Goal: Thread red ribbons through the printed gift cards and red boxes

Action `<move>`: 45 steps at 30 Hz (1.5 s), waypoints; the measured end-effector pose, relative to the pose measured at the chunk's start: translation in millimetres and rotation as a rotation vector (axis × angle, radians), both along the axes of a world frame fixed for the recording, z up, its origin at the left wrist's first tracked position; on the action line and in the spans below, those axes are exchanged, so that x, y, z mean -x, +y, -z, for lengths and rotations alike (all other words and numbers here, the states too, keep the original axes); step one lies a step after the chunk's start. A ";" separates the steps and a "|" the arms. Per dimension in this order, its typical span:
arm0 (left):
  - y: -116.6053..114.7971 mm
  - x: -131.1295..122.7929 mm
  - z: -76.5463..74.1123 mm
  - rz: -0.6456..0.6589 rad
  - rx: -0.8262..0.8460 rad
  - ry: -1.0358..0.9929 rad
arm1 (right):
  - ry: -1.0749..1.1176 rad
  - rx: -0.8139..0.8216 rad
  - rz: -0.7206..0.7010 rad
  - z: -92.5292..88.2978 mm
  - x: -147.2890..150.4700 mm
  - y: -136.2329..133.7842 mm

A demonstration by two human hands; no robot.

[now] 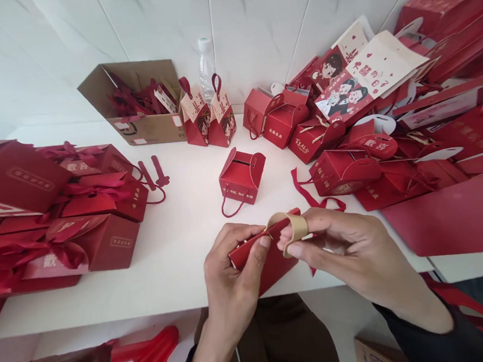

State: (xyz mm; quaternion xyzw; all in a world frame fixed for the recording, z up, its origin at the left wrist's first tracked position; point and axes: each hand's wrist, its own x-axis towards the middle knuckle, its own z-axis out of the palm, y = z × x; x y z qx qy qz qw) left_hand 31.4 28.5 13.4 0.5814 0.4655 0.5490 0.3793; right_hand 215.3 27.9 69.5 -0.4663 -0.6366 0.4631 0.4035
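Over the table's front edge, my left hand (237, 276) pinches the top of a red gift box (276, 264) between thumb and fingers. A gold ribbon (299, 228) loops up from the box's top edge. My right hand (342, 245) is closed on that ribbon, its fingertips partly inside the loop. The box's lower part drops below the table edge, and its far side is hidden. Just beyond my hands, a small red candy box (241, 176) with a cord handle stands upright on the table. A red ribbon strip (309, 192) lies to the right.
Ribbon-tied red boxes (116, 241) are stacked at the left. A cardboard carton (154, 129) with ribbons stands at the back, beside two tent-shaped boxes (221, 118) and a plastic bottle (206, 66). Several red boxes (341, 170) and paper bags (367, 82) crowd the right side.
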 end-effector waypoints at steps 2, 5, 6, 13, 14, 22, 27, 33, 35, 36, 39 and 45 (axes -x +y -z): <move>1.1 -0.2 -1.1 0.011 0.027 -0.021 | -0.011 -0.101 0.048 2.9 6.4 1.4; 3.6 -0.3 -1.1 0.021 0.032 -0.053 | -0.058 -0.204 0.111 4.7 11.5 3.1; 4.3 -0.2 -0.6 0.027 0.034 -0.060 | -0.062 -0.216 0.122 4.4 12.1 3.8; 6.1 1.1 2.0 0.063 0.099 -0.086 | -0.004 -0.063 0.105 -3.7 9.0 6.0; 6.2 1.1 2.0 0.070 0.105 -0.088 | -0.007 -0.051 0.104 -4.5 8.6 6.2; 6.0 3.6 2.3 0.136 0.141 -0.148 | -0.055 -0.147 0.132 1.9 15.5 9.7; 4.9 5.5 1.3 0.180 0.126 -0.176 | -0.132 -0.254 0.152 5.1 18.4 8.1; 5.7 5.8 0.7 0.173 0.112 -0.156 | -0.241 -0.362 0.141 5.7 18.9 8.8; 6.0 6.0 1.1 0.162 0.091 -0.133 | -0.270 -0.398 0.143 6.6 19.7 8.8; 5.9 6.0 1.4 0.155 0.074 -0.120 | -0.277 -0.406 0.141 7.1 20.3 8.6; 5.1 5.6 2.9 0.141 0.017 -0.078 | -0.265 -0.418 0.129 8.4 21.7 7.9; 2.8 3.0 1.6 0.087 -0.027 0.010 | -0.269 -0.434 0.124 8.8 22.6 7.5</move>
